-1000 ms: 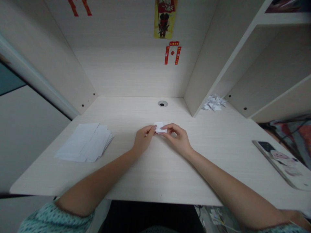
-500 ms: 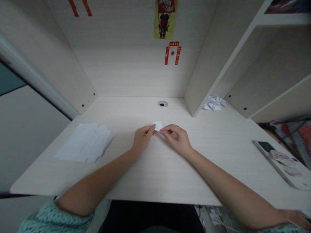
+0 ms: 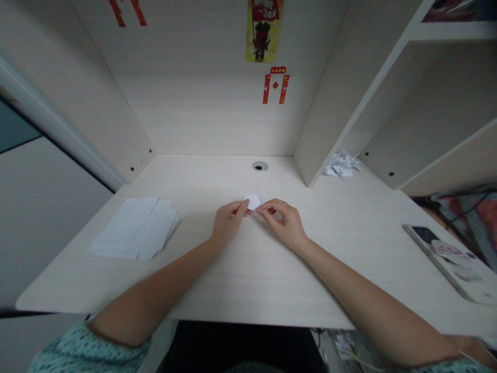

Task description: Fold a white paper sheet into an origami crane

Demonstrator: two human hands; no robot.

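1. Head view: the left hand (image 3: pixel 228 221) pinches the left side of a small white paper (image 3: pixel 253 200), thumb pressed on top.
2. The right hand (image 3: pixel 286 221) grips its lower right corner, thumb and forefinger together.
3. Between both hands, the paper is over the table (image 3: pixel 240 280).
4. Well left of the left hand lie stacked white sheets (image 3: pixel 128 228).
5. Beyond the right hand, rightward: heaped paper pieces (image 3: pixel 342 165).
6. Far right of it: a phone (image 3: pixel 452 264).

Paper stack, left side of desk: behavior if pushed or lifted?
The paper stack would likely slide apart when pushed, since its edges lie staggered and no binding shows. Picked up by a corner, it would probably sag, as the paper looks thin.
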